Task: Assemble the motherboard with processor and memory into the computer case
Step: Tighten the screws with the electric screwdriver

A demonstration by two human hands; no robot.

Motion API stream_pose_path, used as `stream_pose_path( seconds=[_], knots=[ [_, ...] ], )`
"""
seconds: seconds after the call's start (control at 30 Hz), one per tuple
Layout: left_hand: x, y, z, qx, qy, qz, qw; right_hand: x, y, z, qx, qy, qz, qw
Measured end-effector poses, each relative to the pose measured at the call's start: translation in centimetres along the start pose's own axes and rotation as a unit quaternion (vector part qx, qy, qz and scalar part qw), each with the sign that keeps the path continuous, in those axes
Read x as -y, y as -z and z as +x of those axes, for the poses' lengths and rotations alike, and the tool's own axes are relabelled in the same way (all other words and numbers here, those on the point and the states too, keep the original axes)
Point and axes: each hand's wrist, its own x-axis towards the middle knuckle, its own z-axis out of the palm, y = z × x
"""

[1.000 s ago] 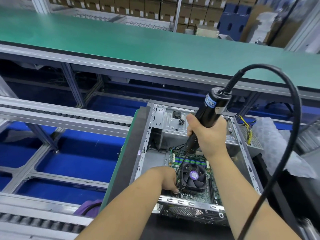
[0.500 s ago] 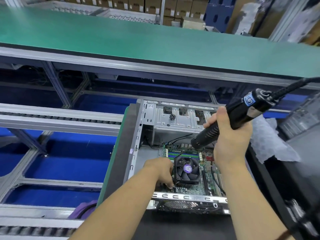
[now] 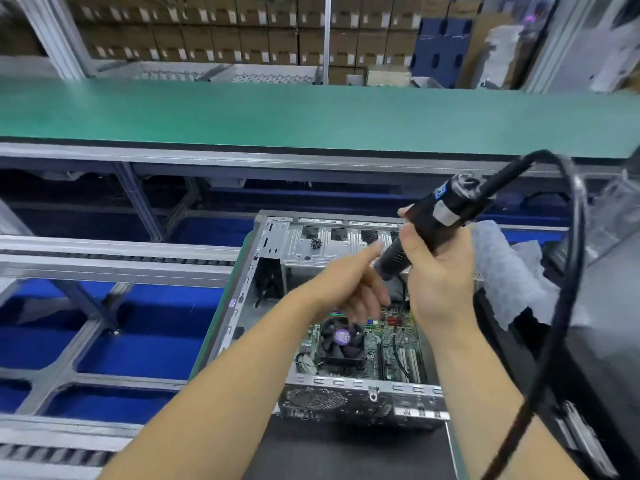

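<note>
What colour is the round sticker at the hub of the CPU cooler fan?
Purple, on the round sticker of the black CPU cooler fan; head view.

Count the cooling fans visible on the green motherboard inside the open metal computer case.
1. A black cooling fan with a purple hub label sits on the green motherboard's left part, below the left hand. The hands may hide others.

Your arms are bare from the bottom edge of frame up to the wrists: no sleeves or cuffs in view. Left hand [image 3: 349,282] is bare, no glove, no ring or band that I can make out; its fingers are motion-blurred. Right hand [image 3: 438,271] likewise, ungloved, wrist plain, no watch or strap. Nails look short and unpainted where visible.
</note>
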Motion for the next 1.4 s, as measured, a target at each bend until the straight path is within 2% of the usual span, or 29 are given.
stream_pose_path(
  seconds=[0.1, 0.23, 0.33, 0.4, 0.43, 0.5, 0.57, 0.63, 0.77, 0.83, 0.87, 0.93, 1.0, 1.03, 1.1, 1.17, 1.2, 1.27, 1.33, 1.37, 1.4],
  knots=[
    [-3.6, -2.0, 0.2, -0.023, 0.054, -0.052, 0.997, 0.5, 0.6, -0.3, 0.014, -0.006, -0.006, 1.0],
    [-4.5, -3.6, -0.6, -0.044, 0.105, -0.105, 0.988, 0.7, 2.0, -0.6, 0.024, -0.029, 0.011, 0.999],
    [-4.4, -4.6, -0.8, -0.111, 0.086, -0.106, 0.984, 1.0, 2.9, -0.5, 0.017, -0.016, 0.029, 0.999],
    [-3.8, -5.0, -0.7, -0.193, 0.026, -0.095, 0.976, 1.1, 3.6, -0.4, 0.008, -0.014, 0.055, 0.998],
    [-3.2, -4.8, -0.6, -0.242, -0.015, -0.068, 0.968, 1.1, 4.0, -0.3, 0.005, -0.011, 0.064, 0.998],
    [-1.4, -3.9, -0.5, -0.339, -0.075, 0.071, 0.935, 1.1, 4.7, 0.0, -0.005, -0.014, 0.089, 0.996],
    [1.4, -2.6, -0.5, -0.377, -0.075, 0.204, 0.9, 0.9, 5.6, 0.2, -0.027, -0.027, 0.126, 0.991],
    [4.2, -1.6, -0.4, -0.344, -0.073, 0.241, 0.904, 0.7, 6.4, 0.4, -0.064, -0.039, 0.145, 0.987],
    [5.9, -2.2, -0.4, -0.221, -0.098, 0.226, 0.943, -0.2, 6.8, 0.5, -0.127, -0.07, 0.176, 0.974],
    [5.5, -2.9, -0.3, -0.2, -0.118, 0.264, 0.936, -1.0, 6.6, 0.6, -0.15, -0.095, 0.187, 0.966],
    [5.5, -3.3, -0.1, -0.216, -0.143, 0.313, 0.914, -1.3, 6.4, 0.7, -0.148, -0.103, 0.191, 0.965],
    [5.3, -3.8, 0.6, -0.263, -0.2, 0.376, 0.866, -2.0, 6.1, 0.4, -0.108, -0.113, 0.191, 0.969],
    [4.2, -4.2, 1.2, -0.28, -0.241, 0.374, 0.851, -2.8, 5.8, -0.2, -0.049, -0.118, 0.182, 0.975],
    [3.6, -4.4, 1.4, -0.267, -0.256, 0.366, 0.854, -3.0, 5.5, -0.5, -0.016, -0.121, 0.176, 0.977],
    [2.9, -4.4, 1.8, -0.213, -0.26, 0.298, 0.893, -3.3, 5.0, -1.0, 0.043, -0.13, 0.169, 0.976],
    [2.8, -4.2, 1.9, -0.162, -0.233, 0.215, 0.934, -3.5, 4.6, -1.1, 0.076, -0.134, 0.149, 0.977],
    [3.0, -4.0, 1.9, -0.162, -0.221, 0.213, 0.938, -3.5, 4.7, -1.1, 0.09, -0.138, 0.123, 0.979],
    [3.1, -3.6, 2.0, -0.188, -0.22, 0.233, 0.928, -3.5, 5.7, -0.6, 0.134, -0.161, 0.055, 0.976],
    [3.1, -3.0, 2.2, -0.224, -0.231, 0.24, 0.916, -3.0, 7.8, 0.1, 0.206, -0.208, -0.003, 0.956],
    [3.0, -2.6, 2.2, -0.253, -0.233, 0.251, 0.905, -2.7, 9.1, 0.5, 0.224, -0.236, -0.021, 0.945],
    [2.8, -2.1, 2.1, -0.288, -0.237, 0.267, 0.889, -2.4, 10.4, 0.9, 0.209, -0.266, -0.026, 0.941]
  ],
)
